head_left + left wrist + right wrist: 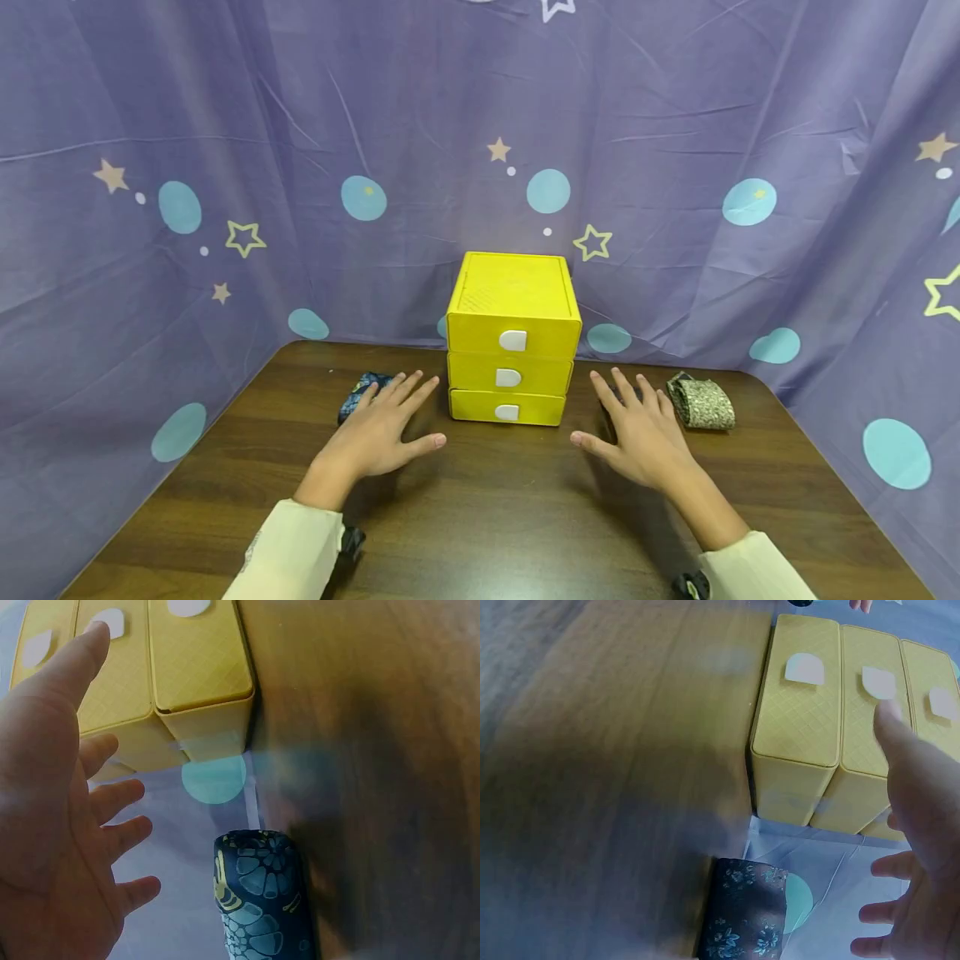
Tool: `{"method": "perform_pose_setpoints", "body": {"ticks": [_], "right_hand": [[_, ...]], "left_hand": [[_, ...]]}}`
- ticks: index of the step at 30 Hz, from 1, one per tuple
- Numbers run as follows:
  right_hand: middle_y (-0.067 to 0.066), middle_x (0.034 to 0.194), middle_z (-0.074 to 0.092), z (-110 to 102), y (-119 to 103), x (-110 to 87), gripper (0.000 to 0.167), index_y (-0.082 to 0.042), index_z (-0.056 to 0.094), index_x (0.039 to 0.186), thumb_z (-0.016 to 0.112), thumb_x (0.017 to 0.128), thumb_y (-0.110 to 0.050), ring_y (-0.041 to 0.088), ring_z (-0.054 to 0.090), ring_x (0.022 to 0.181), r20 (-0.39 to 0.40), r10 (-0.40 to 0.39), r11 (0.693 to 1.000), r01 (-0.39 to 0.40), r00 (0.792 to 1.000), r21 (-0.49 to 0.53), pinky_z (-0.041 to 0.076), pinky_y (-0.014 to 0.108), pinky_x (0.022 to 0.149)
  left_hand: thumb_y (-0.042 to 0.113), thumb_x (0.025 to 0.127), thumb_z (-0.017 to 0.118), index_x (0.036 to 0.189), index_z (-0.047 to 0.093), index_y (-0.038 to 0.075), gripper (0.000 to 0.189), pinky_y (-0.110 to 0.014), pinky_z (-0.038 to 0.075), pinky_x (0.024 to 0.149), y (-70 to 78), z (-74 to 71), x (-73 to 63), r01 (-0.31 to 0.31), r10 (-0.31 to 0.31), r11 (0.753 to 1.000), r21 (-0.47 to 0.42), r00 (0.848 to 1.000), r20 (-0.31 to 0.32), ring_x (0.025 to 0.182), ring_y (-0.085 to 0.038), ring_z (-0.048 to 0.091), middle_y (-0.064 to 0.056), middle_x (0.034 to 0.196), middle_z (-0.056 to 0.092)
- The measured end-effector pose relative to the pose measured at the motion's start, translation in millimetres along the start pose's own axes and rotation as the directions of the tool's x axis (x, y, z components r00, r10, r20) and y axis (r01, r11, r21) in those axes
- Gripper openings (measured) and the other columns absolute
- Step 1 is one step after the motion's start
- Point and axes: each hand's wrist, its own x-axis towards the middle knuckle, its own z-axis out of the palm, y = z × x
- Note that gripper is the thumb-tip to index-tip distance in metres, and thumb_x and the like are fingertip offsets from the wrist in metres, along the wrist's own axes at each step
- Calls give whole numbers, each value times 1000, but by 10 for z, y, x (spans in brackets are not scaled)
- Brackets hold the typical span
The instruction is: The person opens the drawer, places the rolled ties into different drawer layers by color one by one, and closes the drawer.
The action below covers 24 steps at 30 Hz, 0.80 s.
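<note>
A yellow three-drawer box point(513, 358) with white tabs stands at the table's back middle. My left hand point(378, 437) hovers to its left, fingers spread, beside a dark blue patterned bundle point(360, 396) that looks like rolled or folded fabric. To the box's right, my right hand point(641, 442) is held above the table with fingers spread and nothing gripped. Mostly behind that hand lies a dark bundle with pale flowers point(742, 911), clearer in the right wrist view. Further right sits a green speckled roll of fabric point(705, 404). All drawers look closed.
The brown wooden table point(495, 517) reaches back to a purple curtain point(420, 108) with stars and dots, which also hangs along both sides. Dark straps point(351, 542) show at the cuffs of the pale sleeves point(288, 550).
</note>
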Motion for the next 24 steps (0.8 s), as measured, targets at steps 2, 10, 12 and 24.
{"method": "perform_pose_setpoints", "body": {"ticks": [2, 10, 12, 24], "right_hand": [[23, 161, 34, -15, 1, 26, 94, -17, 29, 163, 52, 92, -75, 55, 33, 142, -32, -7, 1000, 7, 999, 2, 27, 75, 110], [23, 143, 52, -66, -31, 128, 77, -10, 40, 157, 61, 98, -56, 51, 54, 119, -215, -42, 999, 48, 976, 25, 43, 67, 97], [23, 138, 56, -80, -44, 160, 75, -9, 44, 155, 63, 97, -53, 50, 55, 114, -259, -60, 997, 68, 964, 24, 46, 65, 93], [22, 113, 63, -138, -173, 366, 55, 0, 61, 134, 72, 92, -34, 43, 57, 89, -534, -214, 970, 243, 818, -16, 49, 52, 73]], "left_hand": [[78, 94, 44, 165, 22, 28, 90, -67, 14, 121, -4, -30, 28, -8, 8, 1000, 0, 1000, -13, 154, -37, 23, -10, 168, 25], [65, 100, 49, 164, 25, 22, 81, -66, 17, 121, -22, -205, 202, -42, 43, 999, 14, 998, -46, 151, -37, 29, -14, 165, 31], [63, 101, 49, 164, 28, 19, 79, -66, 19, 120, -19, -253, 256, -58, 59, 998, 21, 996, -63, 150, -38, 32, -16, 163, 34], [58, 105, 45, 162, 33, 14, 74, -61, 30, 118, 24, -424, 518, -79, 81, 997, 18, 989, -120, 145, -39, 39, -15, 160, 40]]}}
